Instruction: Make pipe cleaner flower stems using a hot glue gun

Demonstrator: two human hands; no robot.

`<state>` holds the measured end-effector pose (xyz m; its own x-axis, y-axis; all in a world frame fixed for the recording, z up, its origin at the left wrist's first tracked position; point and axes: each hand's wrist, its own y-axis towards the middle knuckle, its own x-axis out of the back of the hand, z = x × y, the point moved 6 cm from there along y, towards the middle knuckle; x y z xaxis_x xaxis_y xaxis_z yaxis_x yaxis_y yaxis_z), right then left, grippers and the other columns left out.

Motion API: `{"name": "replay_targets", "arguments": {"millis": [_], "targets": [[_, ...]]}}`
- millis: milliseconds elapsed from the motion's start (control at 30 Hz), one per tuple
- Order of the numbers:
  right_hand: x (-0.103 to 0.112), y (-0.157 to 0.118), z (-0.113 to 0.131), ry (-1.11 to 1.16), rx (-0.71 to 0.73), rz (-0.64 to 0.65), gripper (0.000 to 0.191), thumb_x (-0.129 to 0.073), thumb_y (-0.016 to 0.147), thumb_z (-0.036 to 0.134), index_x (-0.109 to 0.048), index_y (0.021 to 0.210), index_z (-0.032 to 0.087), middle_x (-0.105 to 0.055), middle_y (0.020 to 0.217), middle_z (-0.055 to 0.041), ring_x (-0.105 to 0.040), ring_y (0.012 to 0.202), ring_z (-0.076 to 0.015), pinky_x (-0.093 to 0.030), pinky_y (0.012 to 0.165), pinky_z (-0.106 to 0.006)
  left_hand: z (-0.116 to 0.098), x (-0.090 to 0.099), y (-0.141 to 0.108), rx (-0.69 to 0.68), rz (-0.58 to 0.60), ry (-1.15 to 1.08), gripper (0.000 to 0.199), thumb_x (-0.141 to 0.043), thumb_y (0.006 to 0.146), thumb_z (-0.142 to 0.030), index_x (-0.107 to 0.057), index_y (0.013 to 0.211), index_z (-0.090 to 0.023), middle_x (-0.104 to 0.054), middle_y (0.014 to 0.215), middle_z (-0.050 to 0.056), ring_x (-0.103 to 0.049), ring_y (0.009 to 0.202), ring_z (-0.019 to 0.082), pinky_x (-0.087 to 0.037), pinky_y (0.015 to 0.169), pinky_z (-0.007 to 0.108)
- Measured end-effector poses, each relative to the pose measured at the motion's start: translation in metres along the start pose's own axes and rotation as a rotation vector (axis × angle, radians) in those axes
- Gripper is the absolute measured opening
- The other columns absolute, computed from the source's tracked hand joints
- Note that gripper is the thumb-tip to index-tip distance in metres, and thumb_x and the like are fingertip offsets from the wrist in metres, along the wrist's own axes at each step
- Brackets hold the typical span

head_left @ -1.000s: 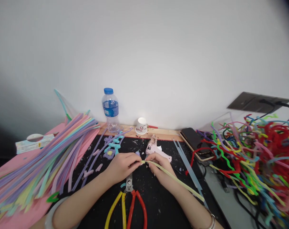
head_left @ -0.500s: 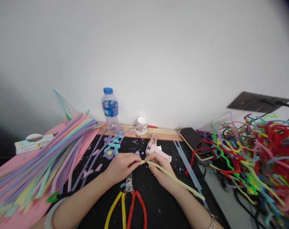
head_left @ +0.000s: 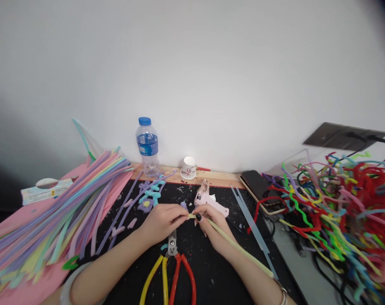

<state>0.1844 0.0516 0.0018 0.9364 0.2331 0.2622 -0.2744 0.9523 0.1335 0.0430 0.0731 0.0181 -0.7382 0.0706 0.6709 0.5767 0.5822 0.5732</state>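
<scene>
A pale yellow pipe cleaner (head_left: 240,249) is pinched at one end between my two hands, its long tail lying back over my right forearm. My left hand (head_left: 167,220) is closed on the tip with thumb and forefinger. Close beside it, my right hand (head_left: 214,224) pinches the same strip, the dark-nailed thumb on top. Below my left hand lie pliers (head_left: 172,248) with one yellow and one red pair of handle loops; their jaws are partly hidden by the hand. Just behind my right hand rests a pink glue gun (head_left: 208,201), and a small purple piece (head_left: 184,205) sits near the fingertips.
Pastel pipe cleaners (head_left: 68,207) are heaped at left on a pink sheet. Purple and turquoise shaped pieces (head_left: 151,195), a water bottle (head_left: 148,148) and a paper cup (head_left: 188,168) stand behind. At right are glue sticks (head_left: 251,220), a phone (head_left: 259,186) and a tangled colourful pile (head_left: 345,207).
My right thumb has shifted upward over the strip and its dark nail shows more. The pipe cleaner's tail has dropped closer against my right forearm. My left hand has hardly moved.
</scene>
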Motion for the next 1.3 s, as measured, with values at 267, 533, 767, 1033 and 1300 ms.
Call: {"name": "replay_targets", "arguments": {"millis": [267,533,767,1033,1300], "targets": [[0.0004,0.0002,-0.0025,-0.023,0.014,0.001,0.019,-0.042,0.093,0.032,-0.055,0.093,0.019,-0.053,0.072,0.0014,-0.043,0.055,-0.0105,-0.034,0.048,-0.021,-0.001,0.0017,0.0004,0.001,-0.021,-0.014,0.01,-0.055,0.086,-0.015,-0.065,0.082,-0.016,-0.07,0.073,0.002,-0.064,0.066,0.013,-0.046,0.063,0.021],[-0.0006,-0.0003,-0.0049,-0.001,0.015,0.009,0.021,-0.037,0.095,0.033,-0.054,0.097,0.02,-0.053,0.07,0.0022,-0.039,0.052,-0.0102,-0.032,0.047,-0.022,0.0005,0.0027,0.0015,0.065,-0.035,-0.046,0.01,-0.058,0.084,-0.014,-0.067,0.08,-0.015,-0.071,0.073,0.003,-0.065,0.066,0.013,-0.046,0.063,0.021],[-0.0019,-0.0004,-0.0058,-0.015,0.034,0.019,0.024,-0.035,0.095,0.035,-0.053,0.101,0.019,-0.053,0.067,0.0022,-0.038,0.052,-0.0108,-0.029,0.047,-0.022,0.0026,0.0029,0.002,0.128,-0.034,-0.069,0.009,-0.06,0.081,-0.013,-0.067,0.076,-0.015,-0.069,0.069,0.001,-0.062,0.059,0.011,-0.044,0.058,0.02],[-0.002,-0.0011,-0.007,-0.018,0.032,0.008,0.025,-0.035,0.096,0.035,-0.052,0.101,0.018,-0.054,0.066,0.0018,-0.043,0.054,-0.0113,-0.03,0.048,-0.023,0.0024,0.0041,0.0031,0.158,-0.04,-0.077,0.012,-0.058,0.081,-0.015,-0.068,0.075,-0.017,-0.069,0.067,0.001,-0.06,0.056,0.011,-0.044,0.055,0.02],[-0.0021,-0.0013,0.0007,-0.084,0.03,0.001,0.019,-0.036,0.093,0.031,-0.049,0.101,0.019,-0.056,0.067,0.0019,-0.05,0.059,-0.0133,-0.038,0.056,-0.025,0.003,0.0058,0.0031,0.155,-0.05,-0.073,0.013,-0.058,0.082,-0.015,-0.068,0.074,-0.017,-0.07,0.068,0.001,-0.062,0.058,0.012,-0.045,0.057,0.02]]}}
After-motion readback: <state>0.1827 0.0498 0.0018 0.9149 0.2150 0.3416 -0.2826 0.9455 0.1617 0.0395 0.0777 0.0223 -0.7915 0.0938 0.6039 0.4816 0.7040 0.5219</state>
